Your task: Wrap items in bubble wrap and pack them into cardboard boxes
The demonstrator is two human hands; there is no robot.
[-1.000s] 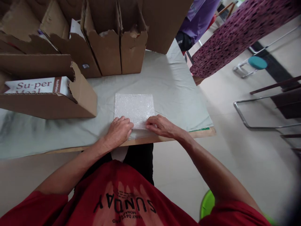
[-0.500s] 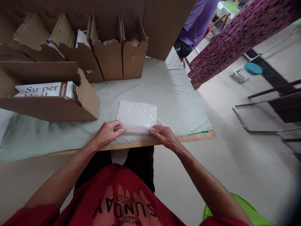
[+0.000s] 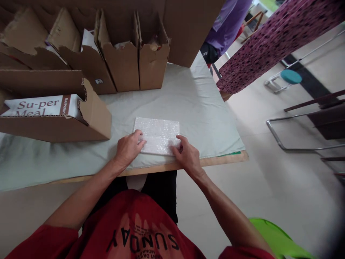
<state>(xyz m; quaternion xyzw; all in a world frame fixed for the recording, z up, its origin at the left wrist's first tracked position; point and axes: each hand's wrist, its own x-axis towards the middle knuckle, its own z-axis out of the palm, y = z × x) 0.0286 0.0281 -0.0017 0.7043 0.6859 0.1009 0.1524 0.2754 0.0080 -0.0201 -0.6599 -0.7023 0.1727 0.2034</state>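
Observation:
A whitish piece of bubble wrap (image 3: 159,133), folded into a flat rectangle, lies on the cloth-covered table (image 3: 199,108) close to its front edge. At the wrap's left side is my left hand (image 3: 129,146), its thumb and forefinger apart and resting on the surface. My right hand (image 3: 188,152) is at the right side, thumb and forefinger spread at the corner. The right thumb is slightly blurred. Whether anything lies inside the wrap cannot be made out.
On the left stands a cardboard box (image 3: 93,117) holding a white "Su-per Meal" packet (image 3: 37,107). Several open cardboard bins (image 3: 152,66) line the back. People in purple (image 3: 226,30) and patterned pink clothing (image 3: 258,54) are beyond the right edge. A green bin (image 3: 272,233) is at lower right.
The bubble wrap's near edge, pinched and raised in both hands before, now lies folded down flat. Both hands have loosened their grip and shifted slightly. The view has moved a little.

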